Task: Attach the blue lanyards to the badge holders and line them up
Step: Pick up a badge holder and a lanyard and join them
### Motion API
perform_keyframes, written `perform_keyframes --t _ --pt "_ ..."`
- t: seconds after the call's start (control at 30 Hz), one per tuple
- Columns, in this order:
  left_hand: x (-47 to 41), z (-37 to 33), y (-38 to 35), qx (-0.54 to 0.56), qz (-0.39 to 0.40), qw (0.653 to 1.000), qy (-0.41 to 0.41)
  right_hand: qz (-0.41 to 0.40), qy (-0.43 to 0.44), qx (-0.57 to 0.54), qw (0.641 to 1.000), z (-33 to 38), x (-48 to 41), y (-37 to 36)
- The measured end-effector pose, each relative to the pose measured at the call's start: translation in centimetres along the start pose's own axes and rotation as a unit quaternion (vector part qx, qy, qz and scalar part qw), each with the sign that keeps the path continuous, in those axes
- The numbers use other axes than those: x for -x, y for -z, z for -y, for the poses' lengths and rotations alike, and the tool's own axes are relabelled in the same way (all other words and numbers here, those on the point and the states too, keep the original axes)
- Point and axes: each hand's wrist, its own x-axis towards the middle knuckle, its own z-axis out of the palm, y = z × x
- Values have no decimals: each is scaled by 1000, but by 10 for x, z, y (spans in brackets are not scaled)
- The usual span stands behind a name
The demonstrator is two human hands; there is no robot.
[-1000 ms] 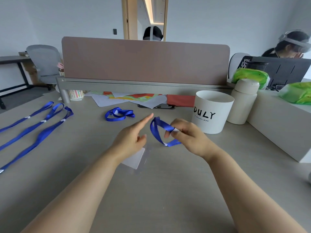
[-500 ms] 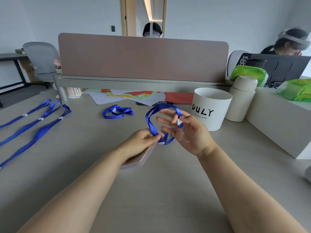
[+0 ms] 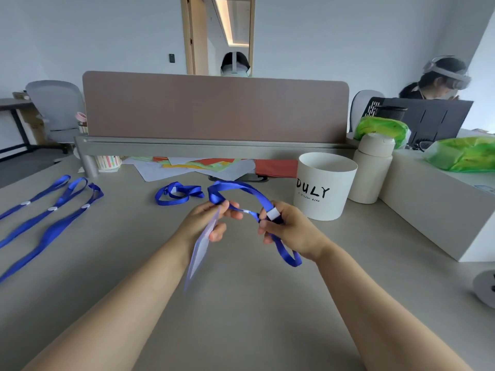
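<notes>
1. Far left on the desk [image 3: 241,317]: 3 stretched lanyards [image 3: 52,209], side by side.
2. Centre, above the desk: left hand [image 3: 206,223] gripping badge holder [image 3: 201,249], right hand [image 3: 290,230] just right, looped lanyard [image 3: 242,186] held between both.
3. Behind the hands: coiled lanyard [image 3: 178,193], then papers [image 3: 187,168] under the divider panel [image 3: 214,107].
4. Right of the hands: DULY cup [image 3: 325,186], bottle [image 3: 372,167] just beside it, further right.

Head-worn view, down over desk [image 3: 241,322]
</notes>
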Motion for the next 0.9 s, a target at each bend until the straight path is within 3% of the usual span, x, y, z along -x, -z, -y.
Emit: perform_keyframes --t 0.1,0.2,0.27,0.57,0.7,0.9 --pt "-14 -3 -9 -107 -64 992 -17 -60 -5 -37 997 3 -8 11" --pt "-38 -5 -16 -226 -180 957 -36 -125 -8 -67 990 10 -19 30" --pt "-53 -9 -23 -264 -200 942 -58 -171 0 -78 982 14 -28 49" --pt "-111 -13 -58 -189 -216 955 -71 -358 15 12 933 16 -78 129" --pt "-124 -8 -60 -87 -211 969 -92 -401 30 -61 913 13 -94 146" --pt "-127 -10 -56 -72 -207 969 -117 -427 30 -121 896 13 -111 163"
